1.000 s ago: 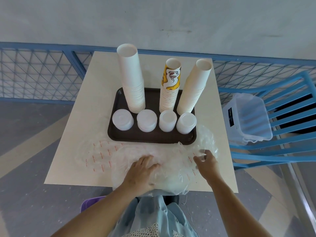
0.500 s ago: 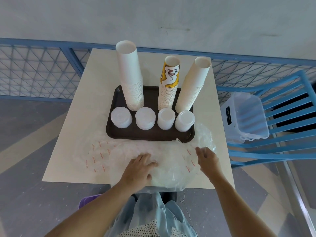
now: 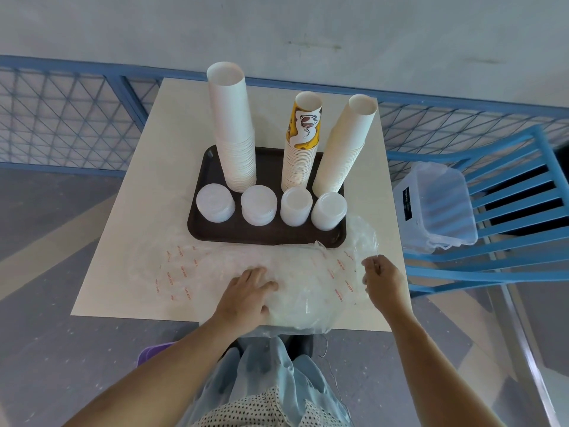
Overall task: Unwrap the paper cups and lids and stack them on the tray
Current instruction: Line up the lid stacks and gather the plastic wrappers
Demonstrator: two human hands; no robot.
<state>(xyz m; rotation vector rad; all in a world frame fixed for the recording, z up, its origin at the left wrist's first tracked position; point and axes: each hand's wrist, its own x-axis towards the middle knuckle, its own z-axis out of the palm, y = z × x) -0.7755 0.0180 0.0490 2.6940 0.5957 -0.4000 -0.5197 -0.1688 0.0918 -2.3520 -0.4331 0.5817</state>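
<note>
Blue mesh railing [image 3: 61,118] and a grey wall stand behind a cream table [image 3: 123,241]. On the table sits a dark brown tray [image 3: 264,235]. Three stacks of paper cups stand along the tray's far side: a tall white stack [image 3: 235,134] on the left, a stack topped by a yellow printed cup [image 3: 300,149] in the middle, and a leaning white stack [image 3: 345,149] on the right. Four short piles of white lids [image 3: 257,204] stand in a row in front of them on the tray's near side.

Crumpled clear plastic wrap [image 3: 308,272] with red print lies on the table between the tray and the near edge, and its right end rises beside the tray's near right corner. The left hand [image 3: 246,294] lies flat on the wrap, palm down, with its fingers nearly straight and slightly spread, pressing it to the table. The right hand [image 3: 383,280] is at the wrap's right edge with its fingers curled in, thumb and fingertips pinching the film.

To the right of the table stands a blue slatted chair [image 3: 508,180] with a clear plastic bin [image 3: 437,204] on its seat.
</note>
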